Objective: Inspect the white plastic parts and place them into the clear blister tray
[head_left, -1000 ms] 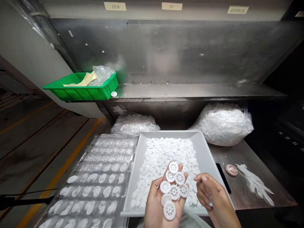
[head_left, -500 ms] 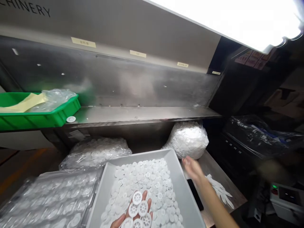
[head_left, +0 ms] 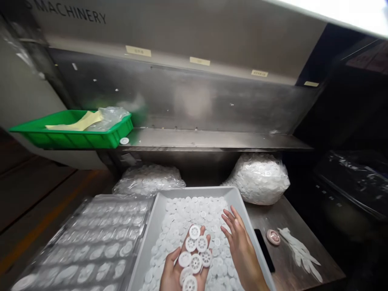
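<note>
My left hand [head_left: 172, 266] is palm up over the grey bin [head_left: 140, 246], holding several white spoked plastic discs [head_left: 196, 262] that look like small wheels. They lie overlapped on the palm and fingers. To the right, my right hand [head_left: 239, 246] is raised above the bin's right side with its fingers spread and nothing in them. Beneath both hands, a layer of loose white discs [head_left: 184, 210] covers the bin floor.
Left of the bin are clear plastic trays [head_left: 100, 232] of white parts. Behind stand two filled plastic bags [head_left: 148, 180] [head_left: 262, 178]. On the right lie a black phone [head_left: 264, 250], a pinkish round item [head_left: 273, 237] and white gloves [head_left: 300, 252]. A green crate [head_left: 79, 141] sits on the metal shelf [head_left: 212, 139].
My right hand has come from beside the right-hand bag to above the bin, its fingers spreading. My left hand has risen with the discs. The view has shifted left, and the pinkish item now shows.
</note>
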Tool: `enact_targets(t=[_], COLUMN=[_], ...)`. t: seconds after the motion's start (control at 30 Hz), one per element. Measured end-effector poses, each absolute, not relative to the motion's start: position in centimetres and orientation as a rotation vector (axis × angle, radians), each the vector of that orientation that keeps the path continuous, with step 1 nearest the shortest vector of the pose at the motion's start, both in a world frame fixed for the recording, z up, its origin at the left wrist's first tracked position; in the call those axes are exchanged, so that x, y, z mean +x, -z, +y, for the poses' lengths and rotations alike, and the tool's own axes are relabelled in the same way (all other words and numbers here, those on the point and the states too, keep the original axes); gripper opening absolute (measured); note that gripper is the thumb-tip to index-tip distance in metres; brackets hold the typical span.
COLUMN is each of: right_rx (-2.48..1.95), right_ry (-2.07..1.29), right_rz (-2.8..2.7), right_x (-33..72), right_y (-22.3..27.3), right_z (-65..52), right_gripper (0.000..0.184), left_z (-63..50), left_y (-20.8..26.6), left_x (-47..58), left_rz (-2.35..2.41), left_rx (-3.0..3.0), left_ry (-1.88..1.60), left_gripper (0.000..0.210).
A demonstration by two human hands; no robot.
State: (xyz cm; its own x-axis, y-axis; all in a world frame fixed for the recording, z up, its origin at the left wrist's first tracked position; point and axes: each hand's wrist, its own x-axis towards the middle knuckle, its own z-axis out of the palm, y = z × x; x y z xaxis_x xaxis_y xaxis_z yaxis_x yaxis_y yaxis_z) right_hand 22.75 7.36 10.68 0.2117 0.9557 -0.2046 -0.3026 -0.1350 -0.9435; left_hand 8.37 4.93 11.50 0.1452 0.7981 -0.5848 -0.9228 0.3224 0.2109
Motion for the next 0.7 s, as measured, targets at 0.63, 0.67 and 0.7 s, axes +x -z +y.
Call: enact_targets(t=[0.63, 0.67, 0.7], right_rx=[-0.988, -0.987, -0.988], right_ry=[-1.368, -1.371, -1.377], right_rz=[-0.491, -0.490, -0.488], right_x=[19.6, 19.6, 19.7], right_y=[-11.1, -11.1, -11.2], right_z=[3.7, 3.7, 3.7], right_gripper=[0.042, 0.042, 0.042], left_z=[3.5, 3.5, 3.5], left_y=[-10.9, -11.0, -11.1], left_x=[7.1, 7.1, 7.0], left_rz=[0.324, 0.344, 0.374], left_rx=[-0.070, -0.059, -0.047], left_ry=[-1.082, -1.098, -1.120], left_gripper=[0.044, 0.044, 0.043])
